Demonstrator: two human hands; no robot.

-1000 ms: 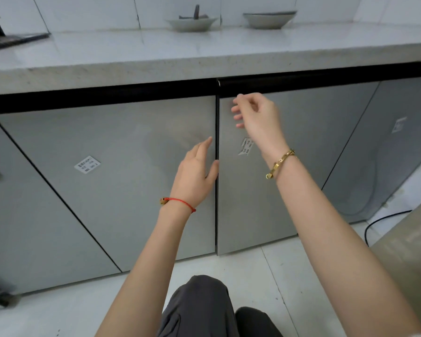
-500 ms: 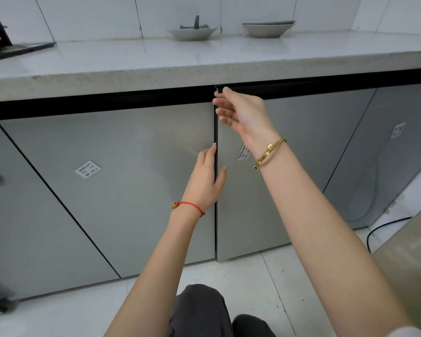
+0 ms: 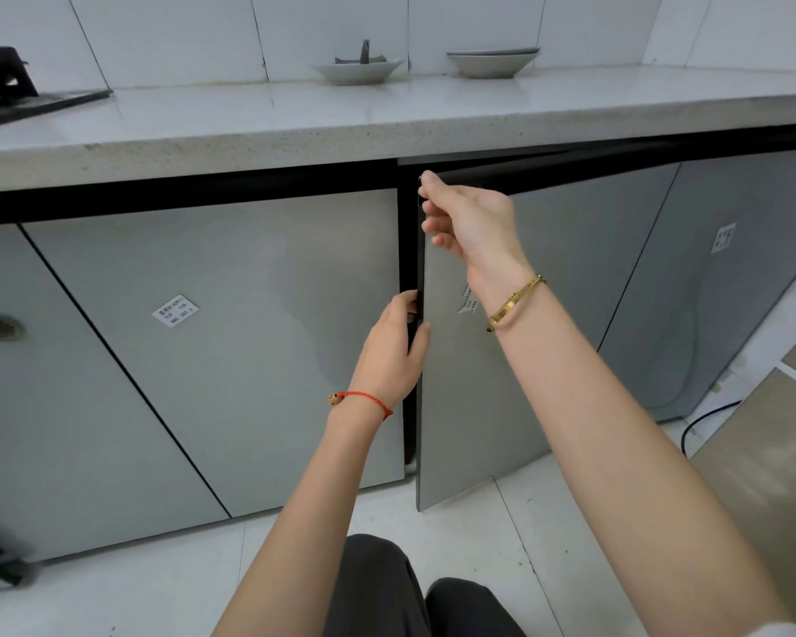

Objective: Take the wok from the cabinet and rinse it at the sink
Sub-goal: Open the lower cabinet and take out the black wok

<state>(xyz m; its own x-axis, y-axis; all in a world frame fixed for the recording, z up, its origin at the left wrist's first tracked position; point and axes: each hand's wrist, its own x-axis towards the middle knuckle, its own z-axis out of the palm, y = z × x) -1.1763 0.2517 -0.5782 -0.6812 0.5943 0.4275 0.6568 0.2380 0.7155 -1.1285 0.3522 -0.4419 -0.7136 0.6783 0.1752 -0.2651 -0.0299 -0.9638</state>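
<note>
A row of grey cabinet doors runs under the stone counter (image 3: 295, 144). The middle-right cabinet door (image 3: 469, 406) stands slightly ajar, with a narrow dark gap along its left edge. My right hand (image 3: 469, 223) pinches the door's top left corner. My left hand (image 3: 396, 347) has its fingers hooked around the door's left edge halfway down. The inside of the cabinet is dark and hidden. No wok and no sink are in view.
The neighbouring cabinet door (image 3: 230, 342) on the left is closed. Two shallow bowls (image 3: 357, 69) (image 3: 492, 62) stand at the back of the counter. A black stove (image 3: 15, 94) sits at the far left. My knees (image 3: 414, 590) are below, on the tiled floor; a black cable (image 3: 704, 416) lies at right.
My right hand moved to the door's top left corner and my left hand hooked its edge. The door, closed before, has swung out a little.
</note>
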